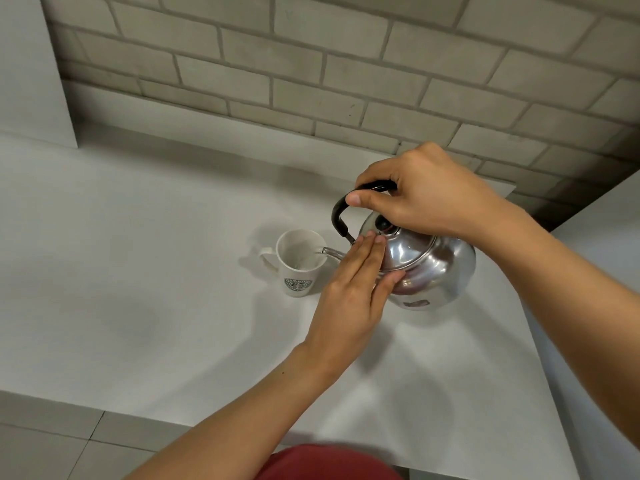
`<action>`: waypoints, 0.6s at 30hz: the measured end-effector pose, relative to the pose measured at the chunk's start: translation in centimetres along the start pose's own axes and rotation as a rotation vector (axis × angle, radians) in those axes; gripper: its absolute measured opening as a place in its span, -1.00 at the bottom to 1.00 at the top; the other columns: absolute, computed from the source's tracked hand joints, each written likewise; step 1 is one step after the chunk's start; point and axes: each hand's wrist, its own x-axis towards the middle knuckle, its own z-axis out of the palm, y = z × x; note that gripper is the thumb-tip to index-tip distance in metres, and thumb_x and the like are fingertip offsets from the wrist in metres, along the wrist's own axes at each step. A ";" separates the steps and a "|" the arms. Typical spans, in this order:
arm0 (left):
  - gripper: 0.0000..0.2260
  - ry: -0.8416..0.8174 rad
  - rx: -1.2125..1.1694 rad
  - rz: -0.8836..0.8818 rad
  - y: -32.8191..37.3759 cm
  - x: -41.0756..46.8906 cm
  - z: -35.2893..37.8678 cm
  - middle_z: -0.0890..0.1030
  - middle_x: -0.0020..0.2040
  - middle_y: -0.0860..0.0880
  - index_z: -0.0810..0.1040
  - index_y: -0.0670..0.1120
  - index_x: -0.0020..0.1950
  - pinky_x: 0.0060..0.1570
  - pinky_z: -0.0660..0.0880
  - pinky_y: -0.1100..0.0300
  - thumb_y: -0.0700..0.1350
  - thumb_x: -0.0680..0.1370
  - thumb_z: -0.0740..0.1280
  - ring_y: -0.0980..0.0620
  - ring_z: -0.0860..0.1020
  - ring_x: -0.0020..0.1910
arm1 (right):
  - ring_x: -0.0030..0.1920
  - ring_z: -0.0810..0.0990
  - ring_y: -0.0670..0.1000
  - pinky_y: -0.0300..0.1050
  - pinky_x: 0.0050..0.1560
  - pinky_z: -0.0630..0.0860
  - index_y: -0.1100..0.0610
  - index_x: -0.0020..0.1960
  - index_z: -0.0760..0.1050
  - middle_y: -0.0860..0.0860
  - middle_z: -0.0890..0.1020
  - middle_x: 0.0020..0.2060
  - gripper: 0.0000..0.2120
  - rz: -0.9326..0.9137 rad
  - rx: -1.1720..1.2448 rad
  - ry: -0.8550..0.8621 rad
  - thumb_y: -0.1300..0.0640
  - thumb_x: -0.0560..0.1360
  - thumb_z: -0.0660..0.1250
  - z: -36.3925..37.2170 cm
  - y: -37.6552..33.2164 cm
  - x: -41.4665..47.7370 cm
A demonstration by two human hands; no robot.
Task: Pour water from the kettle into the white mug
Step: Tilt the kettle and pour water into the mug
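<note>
1. The right hand (420, 194) is curled tight round the kettle's black handle (341, 211).
2. The kettle (433, 268) tilts near the table's (156, 271) right edge, its spout (330, 251) over the rim of the white mug (300, 266).
3. The left hand (349, 292) lies flat, fingers pressed together, against the lid (403, 251).
4. The mug stands upright, mid-table, left of the kettle.
</note>
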 end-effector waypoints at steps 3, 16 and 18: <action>-0.55 0.006 -0.034 -0.026 0.1 0.0 0.1 0.42 0.51 -0.18 0.42 -0.26 0.49 0.53 0.23 0.16 -0.14 0.64 0.37 -0.04 0.33 0.55 | -0.37 0.45 -0.08 -0.10 -0.23 0.41 -0.01 0.12 0.73 -0.10 0.64 -0.36 -0.64 -0.005 -0.014 0.005 -0.22 0.60 0.32 0.1 -0.3 0.3; -0.54 0.018 -0.100 -0.042 0.2 0.2 0.2 0.38 0.55 -0.14 0.37 -0.22 0.54 0.50 0.16 0.35 -0.12 0.66 0.34 0.00 0.30 0.57 | -0.25 0.47 0.07 -0.11 -0.20 0.36 0.01 0.09 0.73 0.00 0.66 -0.29 -0.64 -0.049 -0.057 -0.027 -0.23 0.59 0.33 -0.4 -0.9 1.1; -0.54 0.023 -0.102 -0.038 0.3 0.3 0.3 0.39 0.55 -0.14 0.37 -0.21 0.54 0.50 0.16 0.35 -0.12 0.66 0.34 0.00 0.30 0.56 | -0.24 0.47 0.08 -0.11 -0.18 0.35 0.00 0.09 0.73 -0.04 0.57 -0.33 -0.64 -0.042 -0.059 -0.033 -0.24 0.59 0.33 -0.6 -0.9 1.2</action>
